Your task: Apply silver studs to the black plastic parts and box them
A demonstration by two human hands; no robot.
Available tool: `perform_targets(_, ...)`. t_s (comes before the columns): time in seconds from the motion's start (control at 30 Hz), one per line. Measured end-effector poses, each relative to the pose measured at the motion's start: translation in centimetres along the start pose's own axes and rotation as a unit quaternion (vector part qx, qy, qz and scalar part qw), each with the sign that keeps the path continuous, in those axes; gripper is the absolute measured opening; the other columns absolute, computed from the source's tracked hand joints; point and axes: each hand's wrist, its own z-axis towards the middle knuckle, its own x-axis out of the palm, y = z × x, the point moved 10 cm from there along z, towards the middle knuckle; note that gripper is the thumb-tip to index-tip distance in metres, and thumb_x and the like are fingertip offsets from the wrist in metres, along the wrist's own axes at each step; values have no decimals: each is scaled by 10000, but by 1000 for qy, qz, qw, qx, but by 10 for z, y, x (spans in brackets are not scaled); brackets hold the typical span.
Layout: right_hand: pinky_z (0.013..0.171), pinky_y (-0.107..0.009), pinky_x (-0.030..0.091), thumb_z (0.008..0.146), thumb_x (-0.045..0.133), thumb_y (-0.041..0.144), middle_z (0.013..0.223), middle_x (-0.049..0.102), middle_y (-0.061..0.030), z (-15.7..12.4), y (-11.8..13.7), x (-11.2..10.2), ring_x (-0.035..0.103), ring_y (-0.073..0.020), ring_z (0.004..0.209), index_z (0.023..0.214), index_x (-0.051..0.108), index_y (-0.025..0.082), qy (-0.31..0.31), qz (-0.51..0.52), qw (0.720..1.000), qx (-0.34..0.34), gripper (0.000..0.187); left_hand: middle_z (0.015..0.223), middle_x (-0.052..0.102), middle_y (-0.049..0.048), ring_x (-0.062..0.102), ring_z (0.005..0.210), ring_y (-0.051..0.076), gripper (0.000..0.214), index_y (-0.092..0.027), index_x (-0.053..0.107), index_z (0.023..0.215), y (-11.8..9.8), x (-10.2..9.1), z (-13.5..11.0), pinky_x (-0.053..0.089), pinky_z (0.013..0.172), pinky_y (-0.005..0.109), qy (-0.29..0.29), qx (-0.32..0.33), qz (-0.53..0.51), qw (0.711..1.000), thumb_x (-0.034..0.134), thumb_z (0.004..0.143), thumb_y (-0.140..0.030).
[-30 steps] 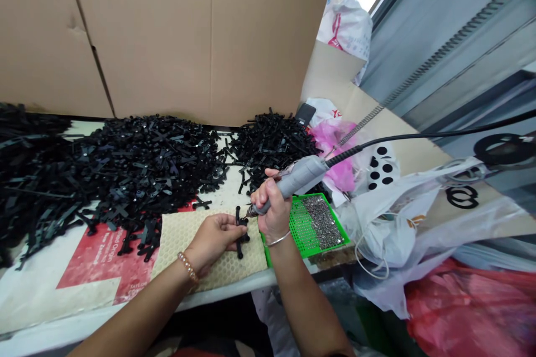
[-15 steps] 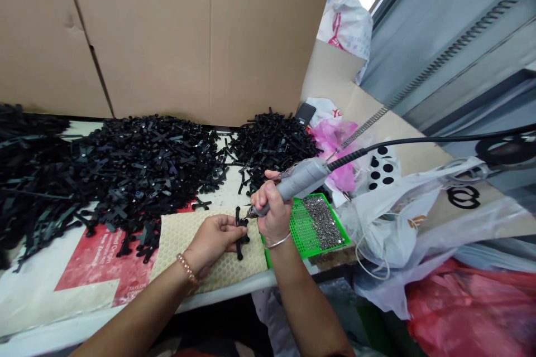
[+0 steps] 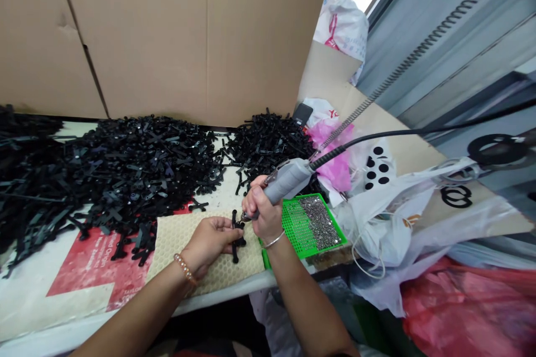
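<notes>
Right hand [image 3: 265,216] and the power screwdriver [image 3: 288,179] it gripped had shifted toward the mat's [image 3: 172,234] middle, closer to the black part [image 3: 237,243] that the left hand [image 3: 210,242] pinched over the mat's right side; driving seemed under way, contact unclear.

A pale table [image 3: 234,288] bears heaps of black parts [image 3: 146,162], a honeycomb-patterned mat [image 3: 220,273] and a green tray [image 3: 295,223].

Left hand [image 3: 210,242] pinches a black part [image 3: 235,251] — right hand [image 3: 266,215] grips a grey corded driver [image 3: 288,179].
</notes>
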Motion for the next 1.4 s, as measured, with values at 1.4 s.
perform_targets(1.4, 409, -187, 380, 704, 725, 385, 515, 486, 98, -20, 60, -155, 424, -49, 395, 906, 596, 186, -216, -113, 965, -99, 312, 682, 707, 52, 656, 602, 132, 183, -123, 687, 712, -1, -1, -2, 563, 570, 203, 1, -20, 38, 999, 831, 616, -183)
